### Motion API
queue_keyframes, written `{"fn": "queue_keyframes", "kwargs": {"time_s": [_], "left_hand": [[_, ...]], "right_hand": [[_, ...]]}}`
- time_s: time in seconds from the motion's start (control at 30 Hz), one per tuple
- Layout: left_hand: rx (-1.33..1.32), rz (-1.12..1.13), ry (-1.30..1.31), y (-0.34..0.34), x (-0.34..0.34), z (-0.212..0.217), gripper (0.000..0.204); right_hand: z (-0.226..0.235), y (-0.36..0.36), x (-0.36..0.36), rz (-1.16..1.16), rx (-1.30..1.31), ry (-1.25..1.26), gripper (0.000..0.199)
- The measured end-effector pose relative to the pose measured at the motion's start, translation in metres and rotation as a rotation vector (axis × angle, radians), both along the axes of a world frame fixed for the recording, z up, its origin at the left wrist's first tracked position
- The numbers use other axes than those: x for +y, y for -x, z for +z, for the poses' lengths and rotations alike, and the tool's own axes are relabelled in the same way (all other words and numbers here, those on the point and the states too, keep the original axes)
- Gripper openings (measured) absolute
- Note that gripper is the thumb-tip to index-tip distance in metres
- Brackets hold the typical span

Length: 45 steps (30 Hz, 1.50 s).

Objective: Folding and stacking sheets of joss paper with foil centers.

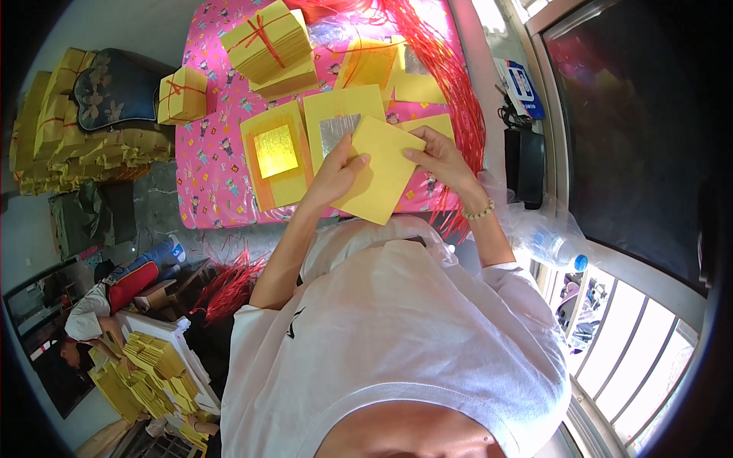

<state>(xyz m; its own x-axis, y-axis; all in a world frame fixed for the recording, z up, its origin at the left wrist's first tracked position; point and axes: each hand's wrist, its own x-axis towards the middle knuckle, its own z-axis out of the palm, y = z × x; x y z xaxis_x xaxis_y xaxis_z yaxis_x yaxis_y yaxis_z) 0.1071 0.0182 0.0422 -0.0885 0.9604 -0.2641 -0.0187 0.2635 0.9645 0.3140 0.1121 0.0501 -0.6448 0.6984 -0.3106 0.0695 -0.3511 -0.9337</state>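
Nearest the camera, the person's white shirt fills the lower middle, both bare forearms rising from it toward the counter (200,164), which is draped in a pink patterned cloth. The left hand (334,174) and the right hand (441,159) both pinch a plain yellow sheet (381,169), tilted like a diamond above the near edge of the counter; the left fingers (353,162) grip its left edge and the right fingers its upper right corner. Just left of the left hand lies a yellow sheet with a shiny gold square (276,151), and just behind the held sheet another bears a silver square (338,130). Little bare cloth remains between the papers. Glossy red strings (458,84) trail down the right edge of the counter. Farther back sits a thick paper bundle tied with red string (269,42), and a smaller tied bundle (182,95) rests at the left edge. Off the right side, a black box (524,164) stands by the window frame.
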Motion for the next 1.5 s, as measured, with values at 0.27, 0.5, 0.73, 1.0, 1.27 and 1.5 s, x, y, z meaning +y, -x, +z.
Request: {"fn": "queue_keyframes", "kwargs": {"time_s": [0.27,0.5,0.73,1.0,1.27,1.5], "left_hand": [[0.302,0.125,-0.224,0.007,0.024,0.000,0.033],[0.209,0.211,-0.108,0.025,0.005,-0.023,0.024],[0.266,0.188,-0.034,0.018,-0.011,-0.032,0.020],[0.306,0.209,-0.036,0.019,-0.019,-0.036,0.018],[0.309,0.168,-0.055,0.018,-0.021,-0.047,0.017],[0.437,0.167,-0.056,0.019,-0.028,-0.037,0.020]], "right_hand": [[-0.039,-0.061,0.016,-0.321,-0.054,0.074,0.020],[-0.143,-0.108,0.019,-0.643,-0.184,0.152,0.021],[-0.187,-0.082,0.021,-0.662,-0.237,0.102,0.021],[-0.213,-0.080,0.021,-0.645,-0.385,-0.055,0.023],[-0.218,-0.084,0.025,-0.524,-0.780,-0.440,0.032],[-0.180,-0.069,0.016,-0.413,-1.171,-0.708,0.036]]}}
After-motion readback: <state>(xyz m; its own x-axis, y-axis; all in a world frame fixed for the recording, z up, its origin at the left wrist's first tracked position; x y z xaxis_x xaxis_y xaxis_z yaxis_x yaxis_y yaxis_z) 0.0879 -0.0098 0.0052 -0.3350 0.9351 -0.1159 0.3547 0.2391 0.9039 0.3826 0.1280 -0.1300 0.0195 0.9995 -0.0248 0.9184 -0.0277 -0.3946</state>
